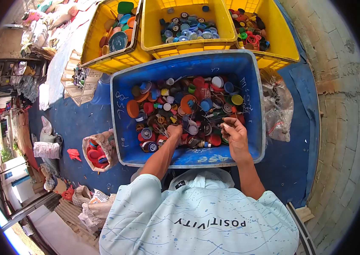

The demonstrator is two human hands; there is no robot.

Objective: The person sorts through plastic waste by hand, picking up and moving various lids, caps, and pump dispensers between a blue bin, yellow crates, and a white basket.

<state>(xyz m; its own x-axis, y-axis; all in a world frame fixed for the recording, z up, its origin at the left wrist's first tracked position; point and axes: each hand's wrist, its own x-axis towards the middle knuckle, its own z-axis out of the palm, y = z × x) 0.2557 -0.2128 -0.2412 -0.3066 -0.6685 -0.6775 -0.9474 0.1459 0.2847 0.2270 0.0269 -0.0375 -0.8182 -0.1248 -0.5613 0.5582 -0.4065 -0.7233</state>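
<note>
left hand [174,131] down in the caps [186,102] — tips hidden, can't tell if it holds one | right hand [236,135] over the caps, fingers bent, can't tell what they hold | caps heaped in blue tub [171,70], lower ones covered | yellow crates [188,10] behind — far ends cut off

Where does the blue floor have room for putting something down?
Right of the blue tub, the floor is free between the plastic bag, the concrete wall and the shirt. Left of it, another patch, lightly littered, lies between the cream crate and the open sack. The tub is crowded: bottle caps lie around the left hand and near the right hand.
</note>
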